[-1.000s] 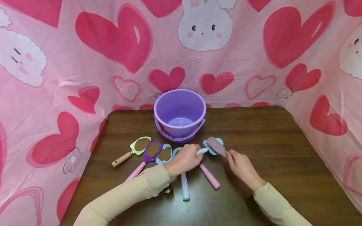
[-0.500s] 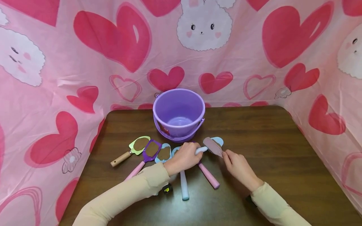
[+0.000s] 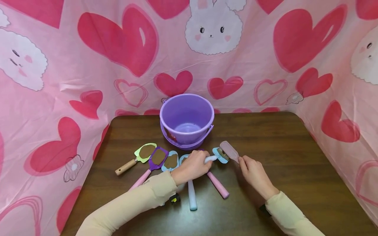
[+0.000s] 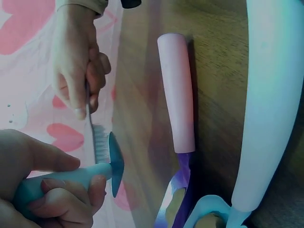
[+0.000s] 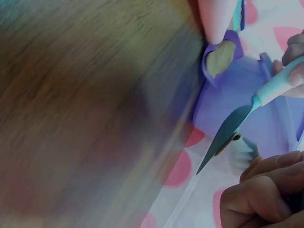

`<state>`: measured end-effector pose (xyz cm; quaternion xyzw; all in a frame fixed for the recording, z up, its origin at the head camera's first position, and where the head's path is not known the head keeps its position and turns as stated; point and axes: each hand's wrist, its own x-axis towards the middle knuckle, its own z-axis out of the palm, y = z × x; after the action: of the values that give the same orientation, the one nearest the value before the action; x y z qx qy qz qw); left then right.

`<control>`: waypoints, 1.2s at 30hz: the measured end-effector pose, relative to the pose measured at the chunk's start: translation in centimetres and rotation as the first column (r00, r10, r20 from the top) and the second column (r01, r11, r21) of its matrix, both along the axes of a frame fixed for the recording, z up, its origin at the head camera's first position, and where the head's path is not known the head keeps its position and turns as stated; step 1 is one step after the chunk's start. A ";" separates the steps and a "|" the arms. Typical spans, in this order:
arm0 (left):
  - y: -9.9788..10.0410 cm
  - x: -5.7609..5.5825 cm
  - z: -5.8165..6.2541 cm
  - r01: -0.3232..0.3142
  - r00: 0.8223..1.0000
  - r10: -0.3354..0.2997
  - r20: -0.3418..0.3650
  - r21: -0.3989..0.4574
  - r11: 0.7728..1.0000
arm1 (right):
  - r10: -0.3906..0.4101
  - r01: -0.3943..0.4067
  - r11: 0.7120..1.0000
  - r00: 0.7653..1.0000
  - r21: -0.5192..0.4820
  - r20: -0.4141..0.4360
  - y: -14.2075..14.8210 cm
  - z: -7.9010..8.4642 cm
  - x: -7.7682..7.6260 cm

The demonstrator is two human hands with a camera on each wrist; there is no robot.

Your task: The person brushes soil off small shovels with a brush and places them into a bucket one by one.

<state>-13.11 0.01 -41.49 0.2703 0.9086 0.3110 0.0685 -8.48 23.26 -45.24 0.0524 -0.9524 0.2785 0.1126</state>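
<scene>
My left hand (image 3: 192, 168) grips a light blue toy shovel by its handle (image 3: 210, 159), in front of the purple bucket. The shovel's blue blade (image 5: 232, 121) points right and is seen edge-on in both wrist views. My right hand (image 3: 255, 173) pinches the thin handle of a mauve brush (image 3: 229, 150). Its bristles (image 4: 100, 142) meet one face of the blade. A brown patch shows at the blade's far side in the right wrist view. Under and beside my left hand lie other toy shovels, one with a pink handle (image 3: 218, 185) and one with a pale blue handle (image 3: 192, 195).
A purple bucket (image 3: 187, 133) stands at the back middle of the wooden table (image 3: 265, 137). To the left lie a green shovel (image 3: 126, 166) with a wooden handle, a purple shovel (image 3: 152, 164) and a blue cloud-shaped one (image 3: 163, 167), with brown patches on their heads. Patterned pink cloth hangs behind.
The brush went down-left over the blade, then back up-right, and now tilts so its bristles show. The blade has turned with it. My left hand keeps its place.
</scene>
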 end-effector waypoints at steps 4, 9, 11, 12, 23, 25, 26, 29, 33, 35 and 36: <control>0.0 0.0 0.0 -0.004 1.000 0.004 -0.003 0.004 1.000 | 0.049 -0.049 0.999 0.999 -0.016 0.005 -0.5 0.3 0.3; -0.1 -0.1 0.1 -0.019 1.000 0.019 0.009 0.018 1.000 | 0.078 -0.078 0.997 0.997 0.016 0.014 -0.7 0.3 0.4; -0.2 -0.1 0.1 -0.021 1.000 0.021 0.016 0.019 1.000 | 0.061 -0.061 0.998 0.998 0.028 -0.006 -0.5 0.1 0.2; -0.2 0.0 0.1 -0.019 1.000 0.019 0.019 0.019 1.000 | 0.050 -0.050 0.998 0.999 0.028 -0.010 -0.4 0.1 0.1; -0.2 0.0 -0.4 -0.004 1.000 0.004 -0.022 0.003 1.000 | 0.001 -0.002 1.000 1.000 -0.010 -0.015 0.2 -0.2 -0.3; -0.2 -0.1 -0.5 -0.004 0.999 0.005 -0.032 0.006 1.000 | 0.007 -0.007 1.000 1.000 -0.021 -0.018 0.0 -0.2 -0.3; -0.2 -0.1 -0.5 -0.007 0.999 0.007 -0.038 0.006 1.000 | 0.015 -0.016 1.000 1.000 -0.025 -0.012 -0.1 -0.2 -0.2; -0.3 -0.3 -0.3 -0.019 0.999 0.020 -0.050 0.009 1.000 | 0.053 -0.052 0.998 0.998 -0.022 0.027 -0.3 -0.2 -0.1; -0.3 -0.3 -0.4 -0.024 0.999 0.024 -0.043 -0.001 1.000 | 0.066 -0.066 0.998 0.997 0.000 0.038 -0.3 -0.2 -0.1; -0.3 -0.2 -0.5 -0.017 0.999 0.017 -0.039 -0.006 1.000 | 0.053 -0.053 0.999 0.999 0.001 0.012 -0.2 -0.3 -0.2; -0.3 -0.2 -0.5 -0.015 0.999 0.014 -0.039 -0.008 1.000 | 0.045 -0.045 0.999 0.999 -0.003 0.000 -0.1 -0.4 -0.3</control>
<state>-13.29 -0.31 -42.00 0.2694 0.9129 0.3025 0.0499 -8.78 23.12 -45.59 0.0737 -0.9506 0.2822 0.1063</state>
